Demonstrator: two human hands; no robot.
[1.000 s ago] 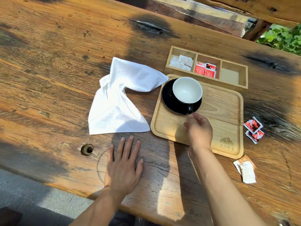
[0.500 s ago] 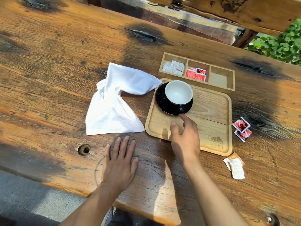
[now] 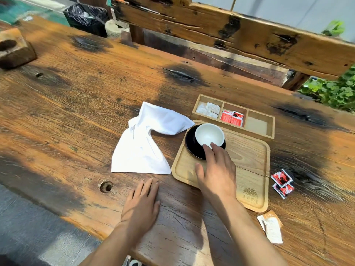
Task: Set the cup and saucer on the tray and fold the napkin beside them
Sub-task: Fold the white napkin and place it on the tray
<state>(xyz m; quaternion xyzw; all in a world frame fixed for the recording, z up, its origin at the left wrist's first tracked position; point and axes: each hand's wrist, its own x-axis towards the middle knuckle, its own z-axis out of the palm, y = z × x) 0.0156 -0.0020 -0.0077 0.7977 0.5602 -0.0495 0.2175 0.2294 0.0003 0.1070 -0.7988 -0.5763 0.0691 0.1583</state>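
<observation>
A white-lined cup (image 3: 209, 134) sits on a black saucer (image 3: 191, 144) in the far left corner of a light wooden tray (image 3: 249, 156). My right hand (image 3: 216, 168) hovers over the tray with its fingers spread, the fingertips touching the cup's near rim and covering the saucer's near edge. A white cloth napkin (image 3: 143, 148) lies crumpled and twisted on the table just left of the tray, one corner overlapping the tray's edge. My left hand (image 3: 142, 204) rests flat on the table near the front edge, below the napkin.
A three-part wooden box (image 3: 269, 120) with white and red sachets stands behind the tray. Two red sachets (image 3: 282, 182) and a torn white one (image 3: 270, 226) lie right of the tray. A wooden block (image 3: 14, 48) sits far left. A bench back runs behind the table.
My right hand has reached forward from the tray's near edge to the cup's rim. The left hand stays flat. The camera has tilted up, showing more of the far side.
</observation>
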